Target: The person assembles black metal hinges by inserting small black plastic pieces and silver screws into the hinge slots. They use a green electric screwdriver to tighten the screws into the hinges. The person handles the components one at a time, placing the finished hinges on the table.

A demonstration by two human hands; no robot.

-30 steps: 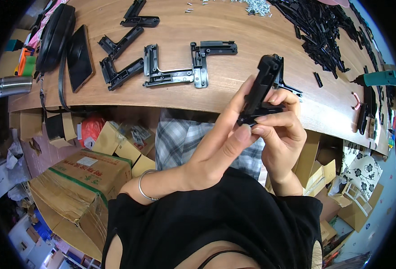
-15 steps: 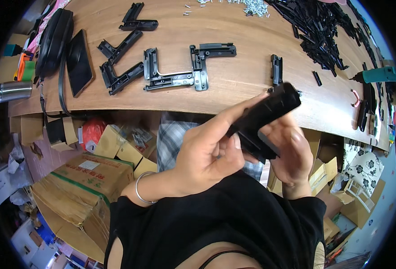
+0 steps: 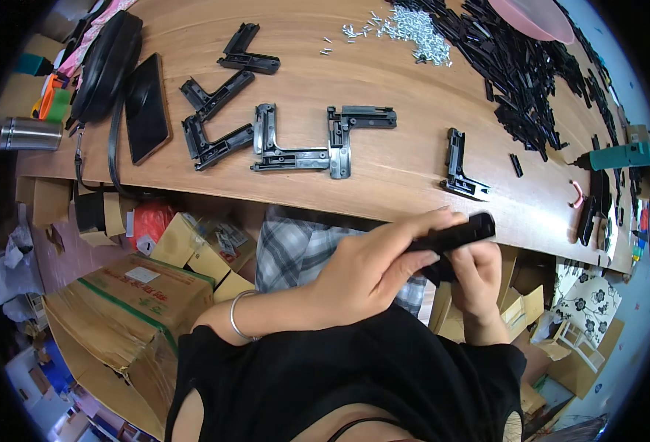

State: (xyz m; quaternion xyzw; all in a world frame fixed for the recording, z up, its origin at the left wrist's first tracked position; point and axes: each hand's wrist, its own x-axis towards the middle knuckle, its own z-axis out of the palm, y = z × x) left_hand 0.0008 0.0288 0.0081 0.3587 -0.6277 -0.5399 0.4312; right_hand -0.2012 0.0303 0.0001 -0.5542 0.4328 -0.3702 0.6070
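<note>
Just off the table's near edge, a black L-shaped plastic housing (image 3: 463,233) is held between my two hands. My left hand (image 3: 369,269) grips it from the left, thumb below and fingers above. At its right underside, my right hand (image 3: 478,283) has bent fingers closed against it; part of the housing is hidden there. Nearest on the table lies a single L-shaped shell half (image 3: 457,166), hollow side up. Further left lie several similar black shell halves, among them a U-like pair (image 3: 292,160) and an angled piece (image 3: 247,55).
Silver screws (image 3: 420,35) lie scattered at the far side, beside a heap of black plastic parts (image 3: 516,81) and a pink bowl (image 3: 542,20). A teal power screwdriver (image 3: 619,156) is at right. At left are a phone (image 3: 148,110), black case (image 3: 110,66) and steel cup (image 3: 32,135).
The housing has tilted flatter and dropped toward the table's near edge, uncovering the shell half behind it. My right hand has gone from spread fingers to bent fingers against the housing.
</note>
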